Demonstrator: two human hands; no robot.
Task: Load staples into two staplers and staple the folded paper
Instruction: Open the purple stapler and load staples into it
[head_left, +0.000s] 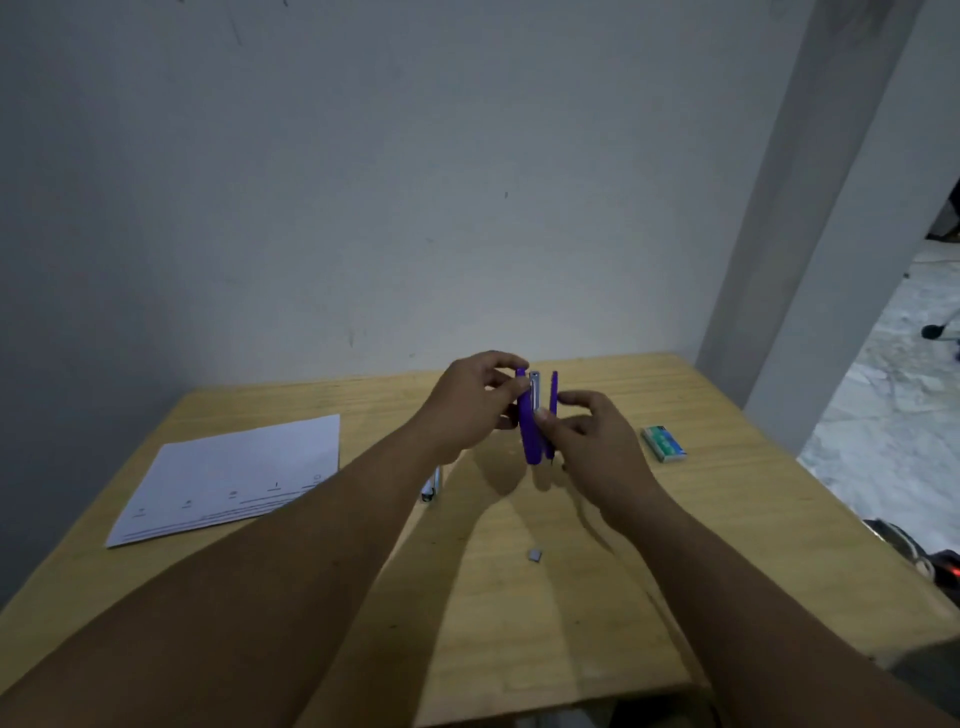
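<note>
A purple stapler (531, 441) is held upright above the wooden table (519, 613), its top swung apart so the metal staple channel shows. My left hand (467, 405) pinches its upper end from the left. My right hand (592, 441) grips its lower body from the right. A second stapler (432, 486), white and light blue, lies on the table, mostly hidden behind my left forearm. The folded paper (228, 480) lies flat at the left. A small strip of staples (535, 555) rests on the table nearer to me.
A green staple box (664, 442) lies to the right of my hands. The table's far edge meets a grey wall. The right edge drops to a pale floor, where dark objects sit by the table's corner.
</note>
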